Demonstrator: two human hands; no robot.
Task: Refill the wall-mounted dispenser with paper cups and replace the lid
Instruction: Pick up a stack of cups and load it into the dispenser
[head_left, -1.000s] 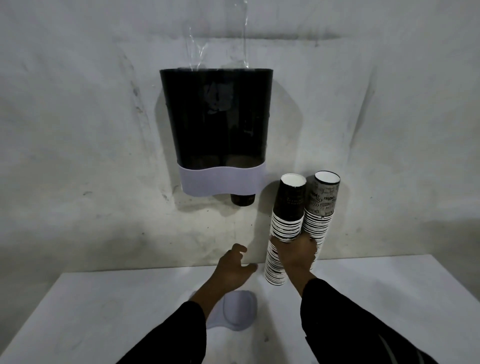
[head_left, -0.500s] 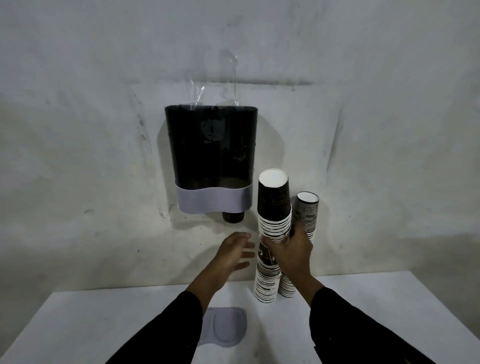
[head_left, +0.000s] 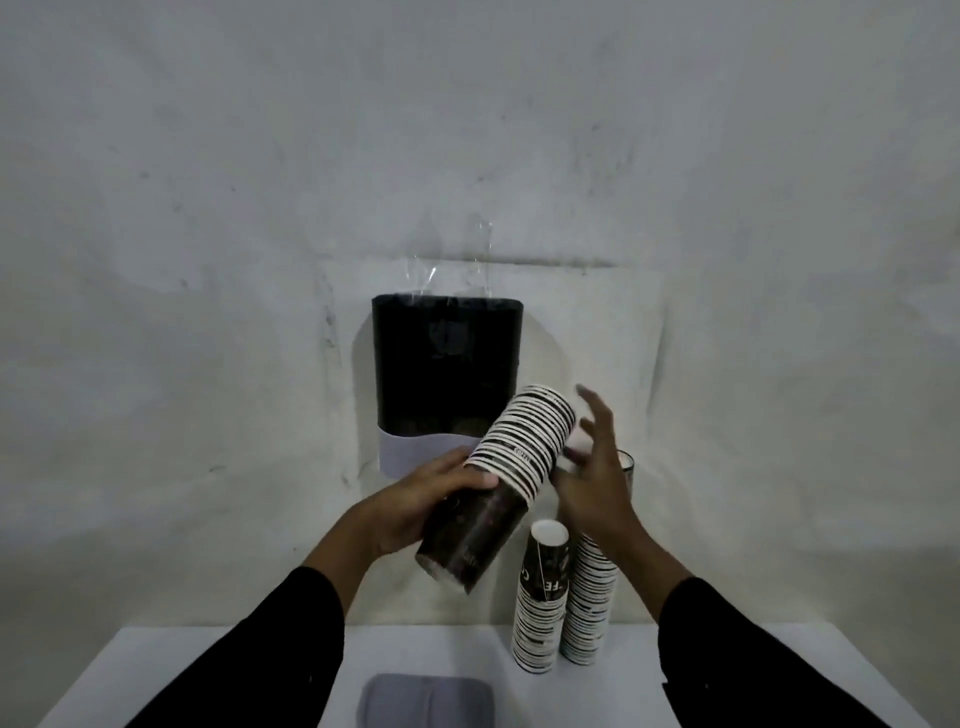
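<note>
A dark wall-mounted dispenser (head_left: 445, 364) with a pale lilac band at its bottom hangs on the wall, its top open. My left hand (head_left: 415, 506) grips a tilted stack of paper cups (head_left: 498, 483), rims pointing up and right toward the dispenser's lower right corner. My right hand (head_left: 597, 483) hovers just right of that stack, fingers spread, holding nothing. Two more cup stacks stand upright on the white table: a shorter one (head_left: 540, 597) and a taller one (head_left: 589, 608) behind my right wrist. The grey lid (head_left: 426, 701) lies flat on the table near its front edge.
The white table (head_left: 208, 670) runs along the bottom against a rough white wall (head_left: 208, 208). Clear plastic wrap (head_left: 457, 260) sticks up above the dispenser's top. A white panel on the wall sits behind the dispenser.
A part of the stack was lifted off and tilted; it passed from my right hand into my left. My right hand let go and opened. The view shifted upward.
</note>
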